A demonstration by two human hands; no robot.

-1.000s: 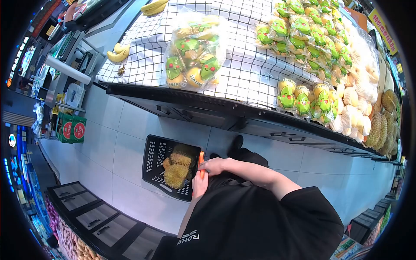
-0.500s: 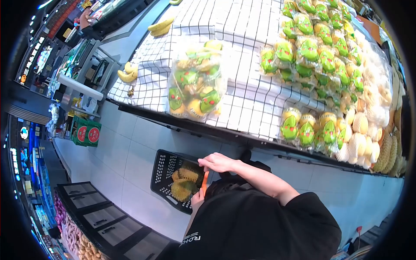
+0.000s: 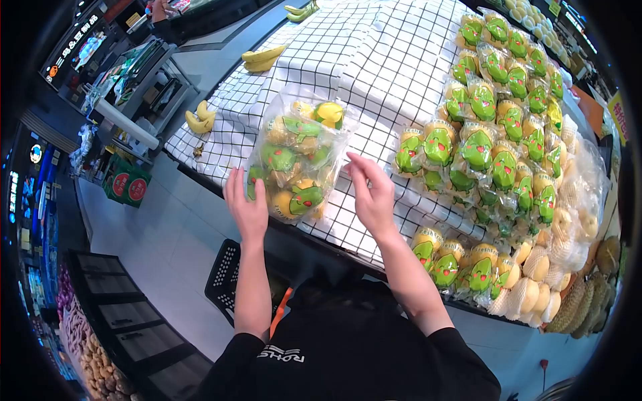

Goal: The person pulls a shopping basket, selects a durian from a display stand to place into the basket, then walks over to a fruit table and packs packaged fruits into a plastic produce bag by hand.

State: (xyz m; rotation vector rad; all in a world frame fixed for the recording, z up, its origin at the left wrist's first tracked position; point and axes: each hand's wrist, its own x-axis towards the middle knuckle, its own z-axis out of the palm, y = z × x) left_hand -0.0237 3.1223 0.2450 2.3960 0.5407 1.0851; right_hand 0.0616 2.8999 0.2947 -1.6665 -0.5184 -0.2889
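A large clear plastic bag (image 3: 294, 167) of yellow fruits in green-printed wrappers lies on the checkered cloth in front of me. At its lower left side is my left hand (image 3: 247, 206), open, with its fingertips at the plastic; I cannot tell whether they press on it. My right hand (image 3: 372, 199) hovers by the bag's right edge, its fingers apart and nothing in them. Below my left forearm, a black shopping basket (image 3: 224, 275) with an orange handle (image 3: 281, 310) shows in part. My arm and body hide most of its inside.
The display table, under a checkered cloth (image 3: 364, 87), carries rows of wrapped fruits (image 3: 478, 150) on the right, with net-sleeved fruits (image 3: 535, 267) and durians (image 3: 582, 304) beyond. Bananas (image 3: 200, 119) lie along its left edge. Black bins (image 3: 124, 294) stand lower left.
Both hands have left the basket handle and reached up and forward to either side of the bag of fruits. The view has shifted closer to the table, and the basket is now mostly hidden.
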